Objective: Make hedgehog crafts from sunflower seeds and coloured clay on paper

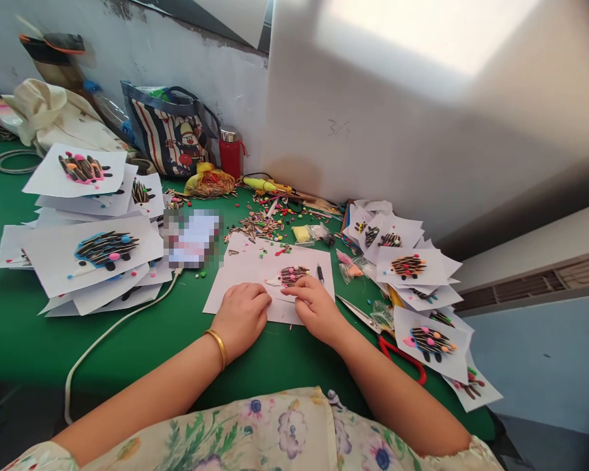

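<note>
A white sheet (255,268) lies on the green table (24,327) in front of me, bearing a small hedgehog figure (293,275) made of dark seeds and coloured dots. My left hand (241,314) rests on the sheet's near edge with fingers curled under, a gold bangle on the wrist. My right hand (314,304) sits just below the figure, fingertips pinched together at its lower edge. What the fingers pinch is too small to see. A dark pen (320,273) lies right of the figure.
Stacks of finished hedgehog sheets lie at left (93,252) and right (412,267). Loose seeds (255,226), a glue gun (262,185), red-handled scissors (397,350), a red flask (231,152), a striped bag (174,134) and a white cord (108,333) crowd the table.
</note>
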The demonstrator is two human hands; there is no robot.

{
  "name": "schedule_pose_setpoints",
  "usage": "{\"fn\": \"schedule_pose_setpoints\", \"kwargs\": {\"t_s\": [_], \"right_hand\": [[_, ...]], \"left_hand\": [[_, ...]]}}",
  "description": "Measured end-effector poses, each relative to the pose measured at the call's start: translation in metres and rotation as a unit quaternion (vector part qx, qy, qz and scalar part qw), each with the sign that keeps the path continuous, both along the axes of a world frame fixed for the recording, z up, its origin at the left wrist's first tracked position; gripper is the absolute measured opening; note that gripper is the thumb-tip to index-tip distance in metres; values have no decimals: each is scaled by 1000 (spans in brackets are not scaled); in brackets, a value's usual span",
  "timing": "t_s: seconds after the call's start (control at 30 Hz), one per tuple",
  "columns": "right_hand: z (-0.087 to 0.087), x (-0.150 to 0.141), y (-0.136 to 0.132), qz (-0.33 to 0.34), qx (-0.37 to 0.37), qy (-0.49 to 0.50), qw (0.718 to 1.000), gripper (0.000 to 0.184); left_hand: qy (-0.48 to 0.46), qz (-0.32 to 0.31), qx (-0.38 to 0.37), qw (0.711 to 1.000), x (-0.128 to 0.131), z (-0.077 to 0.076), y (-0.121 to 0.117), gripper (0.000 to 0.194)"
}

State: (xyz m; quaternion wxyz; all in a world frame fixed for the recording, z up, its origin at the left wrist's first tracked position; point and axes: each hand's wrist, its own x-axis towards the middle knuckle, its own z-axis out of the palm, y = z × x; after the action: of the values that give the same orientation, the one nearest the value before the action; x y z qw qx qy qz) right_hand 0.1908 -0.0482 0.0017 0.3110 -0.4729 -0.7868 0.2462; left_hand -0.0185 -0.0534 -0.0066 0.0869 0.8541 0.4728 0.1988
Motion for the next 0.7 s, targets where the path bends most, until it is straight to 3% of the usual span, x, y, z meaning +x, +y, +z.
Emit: {"fn": "schedule_pose_setpoints", "kwargs": {"t_s": [0.37,0.5,0.7], "right_hand": [[-8,10,-31,50,97,-207,972,44],[-7,11,-33,44,106,-200,973,42],[-8,11,-27,9,89,-94,991,44]], "left_hand": [[-9,-4,-6,1000,-1,2,0,20],[-15,-6,-3,1000,-1,1,1,21],[-10,-5,-7,1000,-1,1,0,20]]}}
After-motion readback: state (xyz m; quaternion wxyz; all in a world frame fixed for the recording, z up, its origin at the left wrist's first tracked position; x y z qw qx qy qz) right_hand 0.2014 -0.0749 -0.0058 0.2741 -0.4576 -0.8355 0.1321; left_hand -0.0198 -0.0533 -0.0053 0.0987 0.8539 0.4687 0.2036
